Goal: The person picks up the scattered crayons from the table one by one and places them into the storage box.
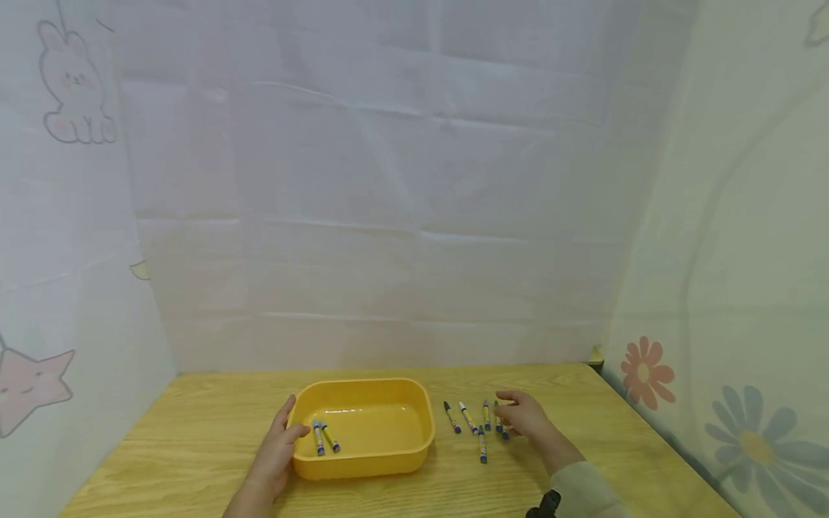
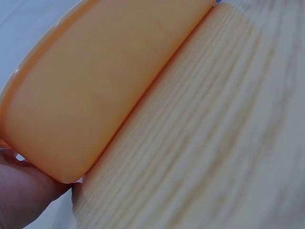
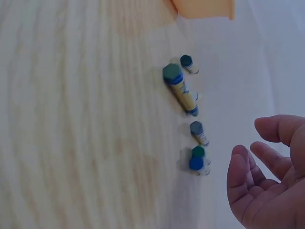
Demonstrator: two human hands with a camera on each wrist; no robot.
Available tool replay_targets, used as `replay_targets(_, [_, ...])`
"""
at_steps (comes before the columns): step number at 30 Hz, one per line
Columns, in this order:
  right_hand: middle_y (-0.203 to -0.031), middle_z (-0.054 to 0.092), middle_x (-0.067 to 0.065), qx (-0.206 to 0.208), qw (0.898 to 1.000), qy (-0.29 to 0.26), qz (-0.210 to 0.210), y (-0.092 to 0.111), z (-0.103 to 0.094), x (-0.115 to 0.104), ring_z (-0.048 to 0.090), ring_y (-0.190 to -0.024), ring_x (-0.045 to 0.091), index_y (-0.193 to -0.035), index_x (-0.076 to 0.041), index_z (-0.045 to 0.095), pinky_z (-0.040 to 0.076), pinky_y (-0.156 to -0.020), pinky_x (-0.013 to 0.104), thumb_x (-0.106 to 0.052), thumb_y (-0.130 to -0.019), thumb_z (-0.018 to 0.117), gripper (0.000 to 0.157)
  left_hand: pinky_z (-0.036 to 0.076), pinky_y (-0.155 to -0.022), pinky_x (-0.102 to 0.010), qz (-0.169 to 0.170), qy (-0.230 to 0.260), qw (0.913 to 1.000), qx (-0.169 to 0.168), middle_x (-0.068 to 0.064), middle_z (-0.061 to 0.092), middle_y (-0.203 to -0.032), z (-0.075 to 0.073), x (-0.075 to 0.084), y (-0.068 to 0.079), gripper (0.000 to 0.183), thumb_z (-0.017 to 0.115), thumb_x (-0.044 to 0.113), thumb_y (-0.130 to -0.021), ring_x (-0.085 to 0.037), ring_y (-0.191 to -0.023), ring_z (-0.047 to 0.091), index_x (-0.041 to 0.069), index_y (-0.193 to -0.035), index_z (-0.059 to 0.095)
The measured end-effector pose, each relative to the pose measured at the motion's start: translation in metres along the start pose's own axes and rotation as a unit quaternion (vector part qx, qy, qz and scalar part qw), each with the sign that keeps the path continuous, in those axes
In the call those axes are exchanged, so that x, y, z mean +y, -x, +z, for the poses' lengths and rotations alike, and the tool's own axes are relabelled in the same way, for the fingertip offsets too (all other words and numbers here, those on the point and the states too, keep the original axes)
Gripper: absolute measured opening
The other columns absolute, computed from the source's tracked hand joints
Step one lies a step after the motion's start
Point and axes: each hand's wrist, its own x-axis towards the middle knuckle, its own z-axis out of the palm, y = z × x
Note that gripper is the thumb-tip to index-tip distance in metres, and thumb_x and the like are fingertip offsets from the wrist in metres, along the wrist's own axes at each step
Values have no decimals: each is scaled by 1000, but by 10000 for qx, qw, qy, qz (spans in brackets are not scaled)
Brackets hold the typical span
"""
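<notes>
A yellow plastic tub [image 1: 363, 464] sits on the table, with two crayons [image 1: 330, 437] lying inside at its left. My left hand [image 1: 275, 453] grips the tub's left side, thumb over the rim and fingers along the outer wall. In the left wrist view, part of that hand [image 2: 26, 195] shows at the tub's corner. To the right of the tub lie several crayons [image 1: 483, 446] with yellow wrappers and dark ends. Close by the rightmost ones is my right hand [image 1: 526, 416]. Its fingers are loosely bent with nothing between them, as the right wrist view shows of the hand [image 3: 267, 176].
The wooden table [image 1: 214, 432] ends at a pale creased sheet [image 1: 388, 288] behind. Printed sheets hang at both sides, the right one with flowers [image 1: 754, 442]. A black device [image 1: 544, 505] is at the right wrist.
</notes>
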Motion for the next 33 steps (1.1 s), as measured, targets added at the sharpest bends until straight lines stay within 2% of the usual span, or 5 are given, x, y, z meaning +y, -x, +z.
replay_targets(3, [-102,63,16,34,9999,154,68,0,-2,6,57,-82,22,-138,9,46,52,-67,36,-10,-92,59,52,23,-118,-58,7,6,10000,-1,-28,-2,-162,-1,0,0,79,41,7,-95,-49,-145,21,13,-158,-7])
replay_targets(18, [-82,60,8,247,9955,545,735,-12,0,34,48,-61,11,-134,11,48,42,-56,23,-13,-82,69,60,21,-119,-57,-75,71,9999,-25,-27,-6,-162,0,4,1,79,40,7,-95,-48,-147,14,14,-158,-8])
replay_targets(25, [-109,63,21,168,9930,949,681,-11,2,31,50,-67,15,-133,12,49,43,-57,24,-9,-76,74,65,20,-119,-58,-78,65,9999,-54,-27,-8,-162,0,5,1,79,40,7,-95,-48,-147,13,14,-158,-8])
replay_targets(30, [-108,60,24,286,9907,1184,605,-10,4,30,51,-66,18,-131,14,49,43,-54,23,2,-71,64,63,20,-118,-58,-89,24,9999,-51,-27,-8,-162,0,4,2,79,39,7,-95,-49,-147,14,14,-158,-9])
replay_targets(33, [-112,60,27,376,9892,1286,600,-9,5,30,55,-81,25,-129,16,50,46,-58,25,2,-71,58,59,21,-118,-58,-101,11,9999,-49,-27,-7,-162,0,4,2,79,40,7,-96,-49,-146,15,14,-158,-8])
